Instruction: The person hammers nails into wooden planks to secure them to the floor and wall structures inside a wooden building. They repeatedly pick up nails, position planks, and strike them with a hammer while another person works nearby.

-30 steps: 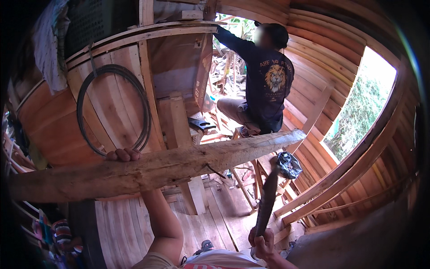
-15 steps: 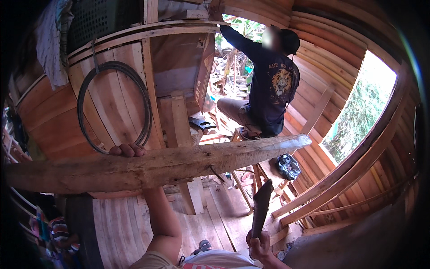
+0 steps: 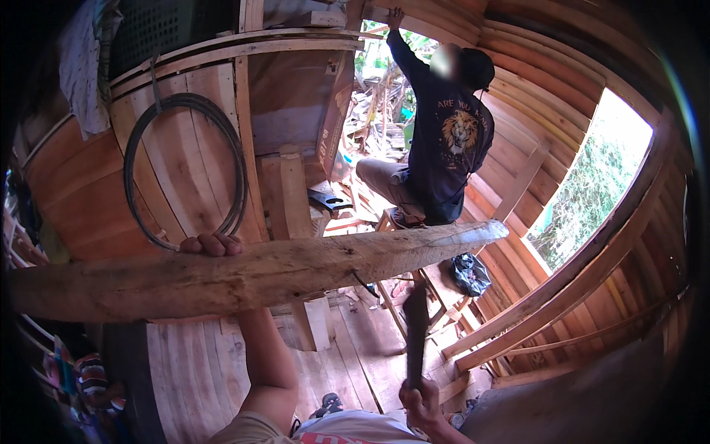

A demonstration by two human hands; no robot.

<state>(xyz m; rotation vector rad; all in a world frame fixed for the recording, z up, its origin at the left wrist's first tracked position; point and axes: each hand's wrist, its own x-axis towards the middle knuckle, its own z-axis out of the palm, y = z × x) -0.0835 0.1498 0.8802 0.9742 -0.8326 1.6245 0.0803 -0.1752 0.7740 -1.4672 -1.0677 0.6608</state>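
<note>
A long rough wooden beam (image 3: 288, 274) lies crosswise in front of me, its far right end pale and tapered. My left hand (image 3: 211, 245) comes from beneath and wraps over its upper edge, left of the middle. In my right hand (image 3: 421, 403), closed around the handle, is a machete (image 3: 416, 325) with a dark, broad blade pointing up. The blade stands just below the beam and apart from it. A dark bent piece like a nail (image 3: 364, 284) sticks out of the beam's lower edge, left of the blade.
Ahead, a person in a dark shirt and cap (image 3: 451, 133) sits by an opening, one arm raised to the frame. A coiled black hose or cable (image 3: 240, 159) hangs on the left wall. A black plastic bag (image 3: 471, 274) and a wooden post (image 3: 296, 200) stand beyond the beam.
My right hand has shifted slightly left and up, and the machete is more upright. The other person's arm has risen higher. My left hand keeps its place on the beam.
</note>
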